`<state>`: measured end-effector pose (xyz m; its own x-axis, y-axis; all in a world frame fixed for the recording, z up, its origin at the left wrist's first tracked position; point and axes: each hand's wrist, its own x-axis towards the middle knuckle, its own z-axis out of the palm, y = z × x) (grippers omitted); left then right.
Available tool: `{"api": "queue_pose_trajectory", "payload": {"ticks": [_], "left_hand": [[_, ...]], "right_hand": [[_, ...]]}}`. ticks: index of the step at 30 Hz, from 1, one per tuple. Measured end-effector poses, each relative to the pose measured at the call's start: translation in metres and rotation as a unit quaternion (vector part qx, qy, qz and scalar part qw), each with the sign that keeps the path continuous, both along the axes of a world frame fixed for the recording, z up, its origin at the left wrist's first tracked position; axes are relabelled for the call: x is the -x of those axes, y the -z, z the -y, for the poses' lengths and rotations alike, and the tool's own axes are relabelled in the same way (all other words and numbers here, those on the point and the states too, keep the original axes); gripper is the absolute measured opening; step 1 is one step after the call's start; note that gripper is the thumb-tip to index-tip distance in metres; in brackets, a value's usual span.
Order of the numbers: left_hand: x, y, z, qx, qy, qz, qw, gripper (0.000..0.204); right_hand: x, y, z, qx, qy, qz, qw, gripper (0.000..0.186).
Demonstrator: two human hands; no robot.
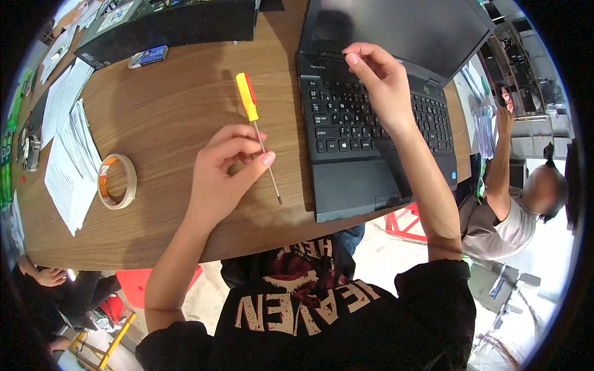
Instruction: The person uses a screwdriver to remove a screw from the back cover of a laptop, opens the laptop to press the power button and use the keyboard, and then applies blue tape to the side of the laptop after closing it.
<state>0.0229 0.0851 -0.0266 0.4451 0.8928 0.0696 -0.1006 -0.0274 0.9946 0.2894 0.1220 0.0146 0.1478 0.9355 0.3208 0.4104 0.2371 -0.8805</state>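
A screwdriver [247, 99] with a yellow and red handle is pinched by its thin metal shaft in my left hand [226, 167]. Its handle points away from me, and the tip points down toward the near table edge. Over the upper keyboard of an open black laptop [352, 179], my right hand [383, 80] is closed in a pinch beside the screen hinge. Whatever those fingertips hold, if anything, is too small to make out. The laptop's screen [396, 31] is dark and tilted back.
On the left of the wooden table [167, 111] lie a tape roll [130, 185] and papers [68, 173]. A black metal case [173, 28] and a small blue package [153, 55] sit at the back. One person [507, 213] is at the right, another person's hand [51, 276] at lower left.
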Motion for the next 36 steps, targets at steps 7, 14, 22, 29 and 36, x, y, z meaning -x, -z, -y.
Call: {"api": "queue_pose_trajectory", "payload": {"ticks": [7, 14, 22, 29, 36], "left_hand": [[0.001, -0.002, 0.000, 0.014, -0.005, 0.013, 1.000, 0.008], [0.004, -0.009, -0.003, -0.028, 0.004, -0.028, 0.999, 0.005], [0.005, -0.006, -0.002, -0.045, -0.025, -0.013, 0.999, 0.008], [0.008, -0.014, 0.000, -0.076, -0.013, -0.029, 0.997, 0.008], [0.008, -0.010, -0.001, -0.094, -0.014, -0.040, 0.995, 0.010]], "right_hand": [[0.000, 0.003, -0.021, -0.125, 0.024, 0.218, 0.968, 0.008], [-0.004, 0.020, -0.046, -0.233, 0.040, 0.459, 0.857, 0.004], [0.004, 0.018, -0.054, -0.262, 0.040, 0.489, 0.831, 0.006], [0.012, 0.000, -0.045, -0.234, 0.010, 0.537, 0.810, 0.007], [0.016, -0.004, -0.044, -0.214, -0.011, 0.503, 0.837, 0.008]]}}
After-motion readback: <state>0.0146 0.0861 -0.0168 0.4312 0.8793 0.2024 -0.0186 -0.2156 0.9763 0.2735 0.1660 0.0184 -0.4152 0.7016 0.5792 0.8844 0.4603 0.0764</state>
